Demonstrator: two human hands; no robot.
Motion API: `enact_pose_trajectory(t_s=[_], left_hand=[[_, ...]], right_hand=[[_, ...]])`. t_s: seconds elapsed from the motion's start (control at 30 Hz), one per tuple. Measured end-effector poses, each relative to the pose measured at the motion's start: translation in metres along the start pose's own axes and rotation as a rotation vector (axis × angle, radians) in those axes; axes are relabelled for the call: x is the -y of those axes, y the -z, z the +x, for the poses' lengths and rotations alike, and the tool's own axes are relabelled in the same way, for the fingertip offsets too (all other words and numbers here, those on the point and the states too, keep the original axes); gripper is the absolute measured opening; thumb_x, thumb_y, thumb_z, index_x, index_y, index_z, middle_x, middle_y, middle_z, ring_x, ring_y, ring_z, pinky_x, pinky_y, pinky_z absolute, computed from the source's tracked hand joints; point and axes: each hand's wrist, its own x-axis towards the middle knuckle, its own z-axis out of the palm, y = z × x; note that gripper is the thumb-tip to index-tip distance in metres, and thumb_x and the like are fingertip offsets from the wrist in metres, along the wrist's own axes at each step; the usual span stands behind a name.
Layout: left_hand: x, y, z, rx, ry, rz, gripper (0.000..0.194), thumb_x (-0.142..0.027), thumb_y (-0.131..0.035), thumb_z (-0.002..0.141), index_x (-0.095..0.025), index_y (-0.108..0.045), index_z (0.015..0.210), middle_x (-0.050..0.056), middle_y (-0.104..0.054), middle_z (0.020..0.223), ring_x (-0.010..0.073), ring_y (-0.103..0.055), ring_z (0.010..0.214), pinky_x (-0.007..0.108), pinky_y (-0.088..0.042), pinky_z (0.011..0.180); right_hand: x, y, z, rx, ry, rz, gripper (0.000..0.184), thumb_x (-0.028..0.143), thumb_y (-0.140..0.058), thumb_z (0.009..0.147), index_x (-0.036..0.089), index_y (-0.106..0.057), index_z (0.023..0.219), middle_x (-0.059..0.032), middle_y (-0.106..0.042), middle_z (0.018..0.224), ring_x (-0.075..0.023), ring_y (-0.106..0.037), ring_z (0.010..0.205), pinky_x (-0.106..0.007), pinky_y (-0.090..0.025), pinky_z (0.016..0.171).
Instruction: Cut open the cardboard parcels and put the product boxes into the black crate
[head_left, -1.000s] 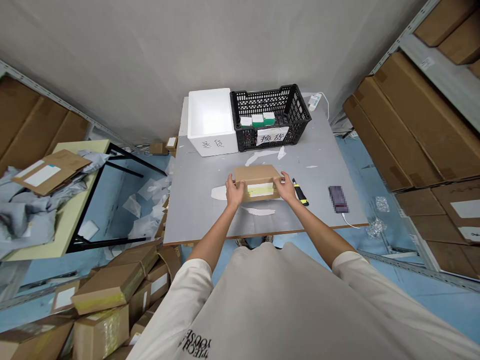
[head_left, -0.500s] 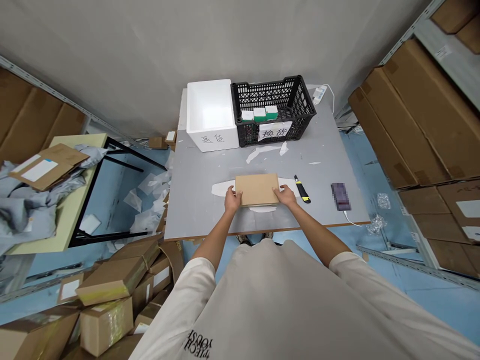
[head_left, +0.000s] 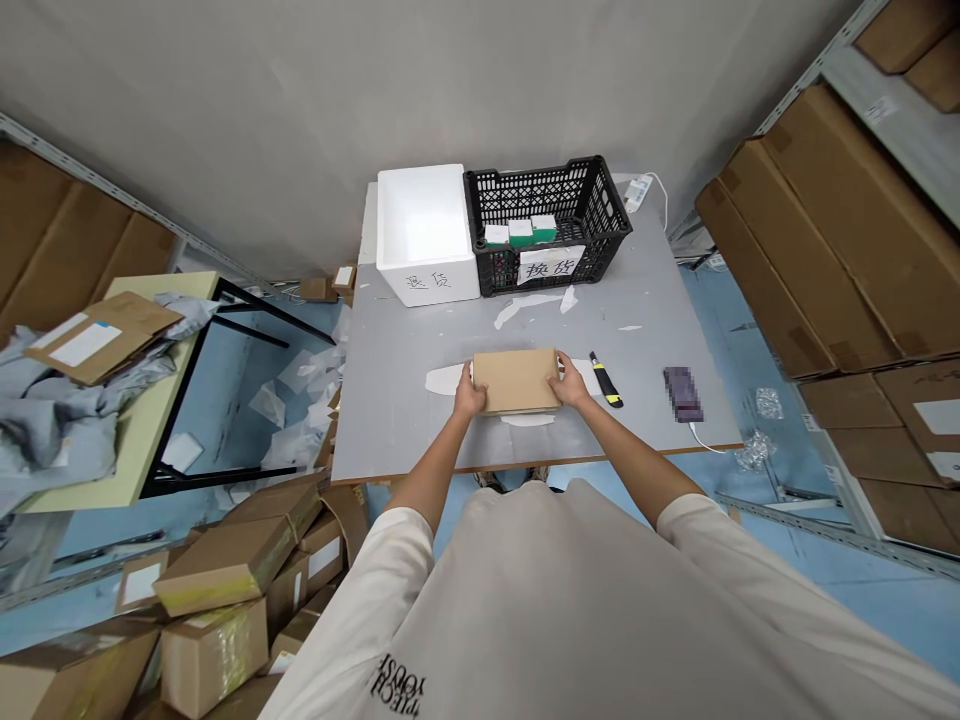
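Note:
A flat brown cardboard box (head_left: pixel 517 381) is between my two hands near the front of the grey table (head_left: pixel 405 430). My left hand (head_left: pixel 469 390) grips its left side, thumb on the top face. On the opposite side my right hand (head_left: pixel 568 380) holds the edge the same way. White torn patches (head_left: pixel 445 380) of the tabletop show around the box. To the right of my right hand lies a black and yellow utility knife (head_left: pixel 606 380). Whether the box rests on the table or hangs just above it, I cannot tell.
At the table's back stand a white foam bin (head_left: pixel 427 270) and a black plastic crate (head_left: pixel 551 225) with several green-white small boxes (head_left: pixel 520 232). A phone (head_left: pixel 682 394) on a cable lies right. Cardboard boxes (head_left: pixel 225 560) pile up at lower left; a side table (head_left: pixel 150 420) holds parcels.
Both hands keep hold of the cardboard box, and the fingers of my right hand have shifted slightly along its right edge. The whole view has moved very slightly.

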Motion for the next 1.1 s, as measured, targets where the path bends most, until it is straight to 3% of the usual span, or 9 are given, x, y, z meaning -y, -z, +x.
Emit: enact_pose_trajectory(t_s=[0.1,0.17,0.3,0.43,0.67,0.87,1.1], left_hand=[[-0.010,0.003,0.000,0.046,0.017,-0.059,0.098,-0.013,-0.068,0.077,-0.026,-0.024,0.163,0.009,-0.060,0.147,0.0249,-0.058,0.135,0.041,-0.041,0.118],[-0.019,0.004,-0.003,0.005,0.045,-0.094,0.095,-0.018,-0.068,0.079,-0.028,-0.024,0.163,0.008,-0.063,0.143,0.0236,-0.062,0.128,0.039,-0.046,0.112],[-0.041,0.008,-0.005,-0.128,0.059,-0.120,0.075,-0.042,-0.066,0.090,-0.027,-0.036,0.157,0.009,-0.065,0.135,0.0229,-0.064,0.120,0.036,-0.050,0.102],[-0.053,0.008,-0.004,-0.222,0.036,-0.052,0.064,-0.060,-0.061,0.092,-0.025,-0.050,0.145,0.007,-0.068,0.116,0.0229,-0.065,0.110,0.036,-0.049,0.100],[-0.031,0.006,-0.013,-0.192,0.078,0.124,0.048,-0.062,-0.056,0.094,-0.022,-0.063,0.119,0.005,-0.067,0.094,0.0229,-0.066,0.093,0.033,-0.048,0.084],[-0.008,0.006,-0.023,-0.124,0.024,0.173,0.042,-0.054,-0.061,0.092,-0.024,-0.061,0.121,0.000,-0.064,0.085,0.0201,-0.064,0.082,0.029,-0.046,0.074],[-0.008,0.006,-0.031,-0.128,0.040,0.199,0.044,-0.048,-0.064,0.090,-0.023,-0.057,0.126,0.000,-0.064,0.086,0.0197,-0.065,0.086,0.029,-0.047,0.077]], right_hand=[[0.005,0.000,-0.002,0.005,-0.004,0.104,0.092,0.019,-0.067,0.068,0.025,-0.042,0.156,-0.0102,-0.064,0.140,-0.0286,-0.065,0.118,-0.046,-0.051,0.106],[0.010,0.001,-0.004,-0.043,-0.044,0.163,0.091,0.021,-0.068,0.068,0.026,-0.043,0.155,-0.0104,-0.065,0.138,-0.0282,-0.066,0.115,-0.045,-0.052,0.104],[0.023,0.008,-0.008,-0.149,-0.117,0.289,0.076,0.042,-0.069,0.077,0.029,-0.046,0.149,-0.0092,-0.064,0.137,-0.0251,-0.067,0.111,-0.040,-0.054,0.097],[0.033,0.016,-0.008,-0.250,-0.128,0.298,0.067,0.061,-0.065,0.081,0.025,-0.054,0.137,-0.0081,-0.067,0.123,-0.0236,-0.068,0.102,-0.035,-0.052,0.090],[0.018,0.019,-0.012,-0.222,-0.199,0.037,0.050,0.067,-0.061,0.083,0.024,-0.063,0.108,-0.0037,-0.069,0.090,-0.0250,-0.066,0.088,-0.034,-0.048,0.080],[-0.001,0.019,-0.017,-0.128,-0.176,-0.022,0.036,0.055,-0.068,0.078,0.024,-0.066,0.097,-0.0040,-0.072,0.091,-0.0245,-0.067,0.088,-0.033,-0.048,0.078],[-0.008,0.016,-0.018,-0.127,-0.130,-0.003,0.028,0.045,-0.069,0.075,0.022,-0.066,0.090,-0.0056,-0.074,0.096,-0.0238,-0.069,0.092,-0.034,-0.052,0.085]])
